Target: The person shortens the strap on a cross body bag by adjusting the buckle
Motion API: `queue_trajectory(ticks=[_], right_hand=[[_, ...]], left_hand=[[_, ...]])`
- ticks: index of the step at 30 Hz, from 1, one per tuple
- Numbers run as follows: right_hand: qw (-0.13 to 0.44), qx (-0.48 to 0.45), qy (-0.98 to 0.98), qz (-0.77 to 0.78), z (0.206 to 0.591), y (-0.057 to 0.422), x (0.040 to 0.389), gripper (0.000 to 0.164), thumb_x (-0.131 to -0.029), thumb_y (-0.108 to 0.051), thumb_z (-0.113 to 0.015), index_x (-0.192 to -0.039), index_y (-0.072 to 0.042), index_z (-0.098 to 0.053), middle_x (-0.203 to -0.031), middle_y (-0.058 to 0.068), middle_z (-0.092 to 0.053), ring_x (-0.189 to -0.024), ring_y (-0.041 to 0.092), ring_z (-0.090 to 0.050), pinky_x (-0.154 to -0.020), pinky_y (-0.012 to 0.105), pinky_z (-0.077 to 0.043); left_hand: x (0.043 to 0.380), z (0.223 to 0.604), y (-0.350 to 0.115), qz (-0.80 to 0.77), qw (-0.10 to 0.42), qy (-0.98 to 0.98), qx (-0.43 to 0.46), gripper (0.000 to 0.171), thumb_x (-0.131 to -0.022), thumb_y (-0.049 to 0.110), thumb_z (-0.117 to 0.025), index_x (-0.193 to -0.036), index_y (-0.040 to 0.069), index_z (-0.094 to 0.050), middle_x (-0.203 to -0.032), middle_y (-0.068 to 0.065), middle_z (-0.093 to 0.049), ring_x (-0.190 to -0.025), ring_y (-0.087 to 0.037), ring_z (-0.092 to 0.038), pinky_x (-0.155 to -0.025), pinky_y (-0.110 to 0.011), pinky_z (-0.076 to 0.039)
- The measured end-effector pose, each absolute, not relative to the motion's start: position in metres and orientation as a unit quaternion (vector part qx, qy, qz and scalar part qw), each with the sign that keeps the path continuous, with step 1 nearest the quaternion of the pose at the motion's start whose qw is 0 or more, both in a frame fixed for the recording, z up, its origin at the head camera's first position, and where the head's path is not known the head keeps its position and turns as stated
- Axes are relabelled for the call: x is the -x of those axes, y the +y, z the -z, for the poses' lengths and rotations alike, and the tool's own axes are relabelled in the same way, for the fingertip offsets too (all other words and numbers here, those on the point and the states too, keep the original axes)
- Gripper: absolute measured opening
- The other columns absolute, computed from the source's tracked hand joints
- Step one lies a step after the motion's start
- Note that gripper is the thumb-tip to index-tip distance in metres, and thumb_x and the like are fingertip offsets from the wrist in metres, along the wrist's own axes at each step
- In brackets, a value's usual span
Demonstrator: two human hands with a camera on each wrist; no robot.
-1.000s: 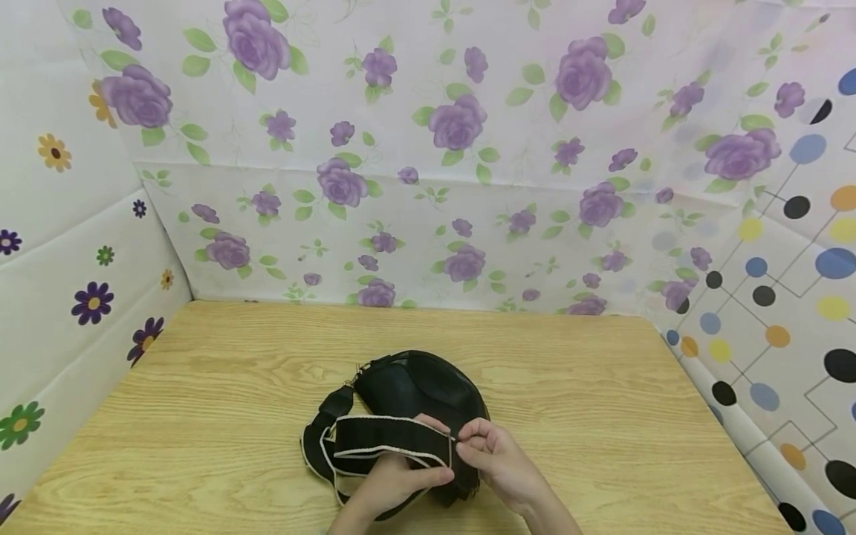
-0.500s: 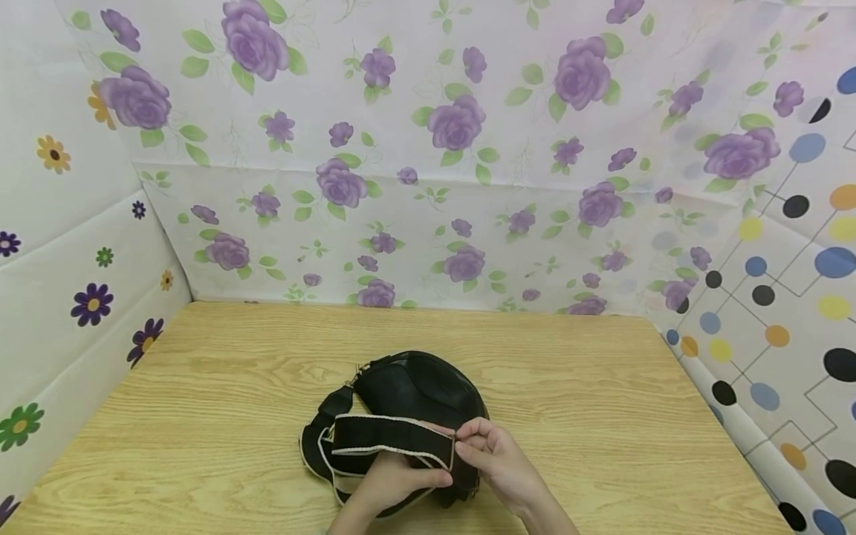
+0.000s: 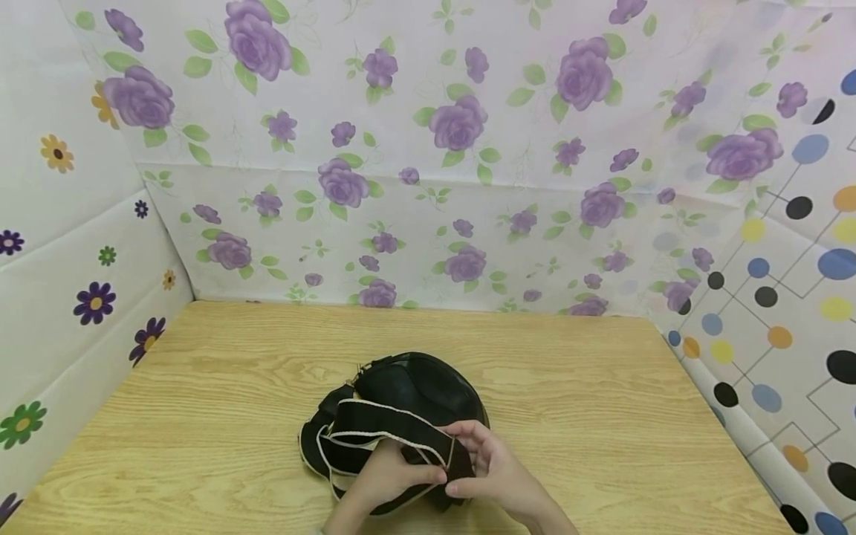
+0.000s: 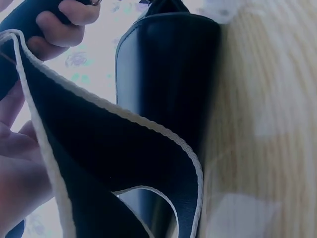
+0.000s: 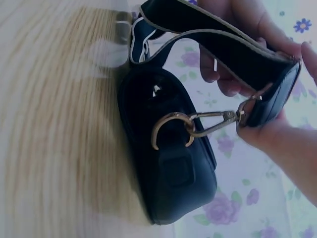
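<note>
**Black half-moon leather-look bag (image 3: 417,383) on the pale wood-grain bench (image 3: 588,401)**

The bag lies near the middle of the bench's width, towards your side, just ahead of your hands. Its black woven strap with cream edging (image 3: 384,421) doubles back in loops over the front of the bag, and more of it spreads on the bench to the bag's left.

Your left hand (image 3: 391,475) is clamped on the strap: the thumb lies on the near side, the fingers pass behind the band. Your right hand (image 3: 498,468) is clamped on the strap's black leather-look end tab (image 5: 275,94), fingers on the far side and thumb on the near side. The two hands are close together, with a thin metal bar (image 3: 450,451) across the strap between them.

In your right wrist view, a metal snap clasp (image 5: 213,121) runs from the end tab to a gold-coloured ring (image 5: 171,121) on the bag's end, and is hooked through it.

Behind the bench hangs a white cloth with purple roses (image 3: 408,223); on your right stands a white cloth with coloured dots (image 3: 802,297), on your left one with daisies (image 3: 60,357).
</note>
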State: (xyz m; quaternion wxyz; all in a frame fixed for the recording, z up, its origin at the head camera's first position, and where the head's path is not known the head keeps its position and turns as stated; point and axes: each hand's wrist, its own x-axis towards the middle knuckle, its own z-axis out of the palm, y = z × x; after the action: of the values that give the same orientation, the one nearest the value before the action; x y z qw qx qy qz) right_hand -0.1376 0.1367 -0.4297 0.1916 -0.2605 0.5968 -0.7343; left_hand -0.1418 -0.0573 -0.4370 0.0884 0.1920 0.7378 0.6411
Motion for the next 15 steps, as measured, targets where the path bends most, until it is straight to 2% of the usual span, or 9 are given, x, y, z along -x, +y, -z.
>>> queue_trajectory(ticks=[5, 8, 11, 15], right_hand=[[0.124, 0.237, 0.682, 0.681, 0.424, 0.129, 0.135, 0.056, -0.071, -0.003, -0.074, -0.114, 0.007, -0.04, -0.114, 0.016, -0.052, -0.098, 0.017, -0.052, -0.084, 0.028, -0.043], [0.084, 0.22, 0.737, 0.634, 0.422, 0.124, 0.133, 0.055, -0.068, -0.009, -0.077, -0.111, 0.003, -0.044, -0.111, 0.012, -0.055, -0.101, 0.016, -0.051, -0.088, 0.026, -0.039], [0.068, 0.203, 0.772, 0.598, 0.42, 0.122, 0.133, 0.055, -0.068, -0.015, -0.078, -0.111, 0.0, -0.048, -0.108, 0.007, -0.058, -0.102, 0.016, -0.051, -0.088, 0.027, -0.039], [0.064, 0.186, 0.793, 0.577, 0.42, 0.121, 0.133, 0.054, -0.067, -0.019, -0.079, -0.11, 0.0, -0.05, -0.104, 0.006, -0.059, -0.1, 0.018, -0.051, -0.085, 0.028, -0.041]], left_hand=[[0.142, 0.436, -0.056, -0.62, 0.082, 0.758, -0.184, 0.048, -0.07, 0.023, -0.077, -0.111, 0.006, -0.059, -0.109, -0.002, -0.057, -0.101, -0.019, -0.051, -0.087, -0.029, -0.039], [0.142, 0.436, -0.055, -0.619, 0.076, 0.76, -0.184, 0.046, -0.071, 0.024, -0.076, -0.111, 0.007, -0.059, -0.11, -0.002, -0.057, -0.102, -0.019, -0.051, -0.088, -0.031, -0.038], [0.143, 0.434, -0.056, -0.607, 0.066, 0.767, -0.198, 0.042, -0.072, 0.023, -0.075, -0.109, 0.009, -0.061, -0.109, 0.0, -0.058, -0.101, -0.018, -0.052, -0.088, -0.032, -0.039], [0.141, 0.423, -0.057, -0.575, 0.049, 0.778, -0.247, 0.028, -0.076, 0.017, -0.071, -0.1, 0.006, -0.065, -0.1, 0.001, -0.061, -0.092, -0.011, -0.054, -0.081, -0.03, -0.043]])
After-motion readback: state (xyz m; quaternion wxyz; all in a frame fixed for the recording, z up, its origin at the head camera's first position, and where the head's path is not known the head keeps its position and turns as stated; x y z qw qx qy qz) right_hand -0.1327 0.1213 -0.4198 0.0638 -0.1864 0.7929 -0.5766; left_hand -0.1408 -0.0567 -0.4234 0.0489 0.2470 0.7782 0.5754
